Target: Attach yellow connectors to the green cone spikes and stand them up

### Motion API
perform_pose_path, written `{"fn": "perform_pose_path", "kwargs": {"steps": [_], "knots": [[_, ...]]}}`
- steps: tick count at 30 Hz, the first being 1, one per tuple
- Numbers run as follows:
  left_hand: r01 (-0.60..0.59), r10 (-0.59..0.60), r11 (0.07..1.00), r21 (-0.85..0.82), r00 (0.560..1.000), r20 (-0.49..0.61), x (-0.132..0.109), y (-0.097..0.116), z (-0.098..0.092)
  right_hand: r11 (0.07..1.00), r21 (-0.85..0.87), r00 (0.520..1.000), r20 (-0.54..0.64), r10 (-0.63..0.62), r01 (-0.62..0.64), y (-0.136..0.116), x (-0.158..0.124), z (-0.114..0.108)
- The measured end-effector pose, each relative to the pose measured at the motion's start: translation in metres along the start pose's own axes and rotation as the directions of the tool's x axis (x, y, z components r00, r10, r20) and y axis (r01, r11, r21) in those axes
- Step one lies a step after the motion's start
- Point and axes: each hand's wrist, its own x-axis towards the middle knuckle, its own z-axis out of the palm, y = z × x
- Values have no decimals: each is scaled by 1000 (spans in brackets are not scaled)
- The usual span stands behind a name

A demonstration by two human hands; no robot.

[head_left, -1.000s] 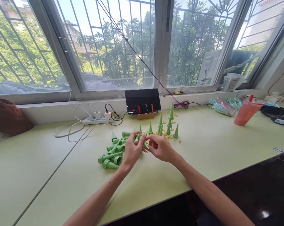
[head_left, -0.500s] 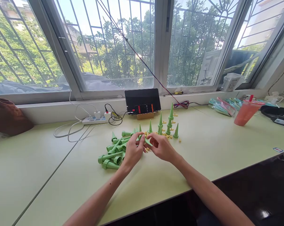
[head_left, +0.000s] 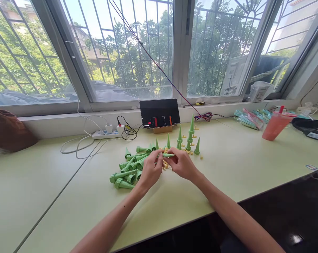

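My left hand (head_left: 150, 171) and my right hand (head_left: 183, 164) meet over the pale green table (head_left: 69, 196), both pinched on one green cone spike (head_left: 167, 155) held level between them. Left of my hands lies a heap of green spikes (head_left: 127, 168) on their sides. Behind my hands several green spikes (head_left: 190, 137) stand upright, with small yellow pieces (head_left: 166, 164) scattered around them.
A dark tablet with a phone on a wooden stand (head_left: 159, 114) leans at the window sill. A white power strip (head_left: 107, 133) with cables lies to the left. An orange drink cup (head_left: 276, 124) and plastic packets (head_left: 250, 119) are at the right. A brown bag (head_left: 8, 130) sits far left.
The green spike has turned in my fingers from slanted to level, pointing right. My hands have drawn closer together and lowered slightly.
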Motion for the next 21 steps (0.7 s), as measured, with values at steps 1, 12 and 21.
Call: {"fn": "perform_pose_path", "kwargs": {"steps": [1,12,21], "knots": [[-7,7,1000,18,1000,1,0,-1,0,1000,4,1000,-2,5,-5,0,0,0],[-136,133,989,50,990,49,-2,-4,1,1000,4,1000,-28,12,-12,3,1,0],[-173,169,980,95,984,51,-1,-9,2,1000,11,1000,-9,23,-23,1,1,0]]}}
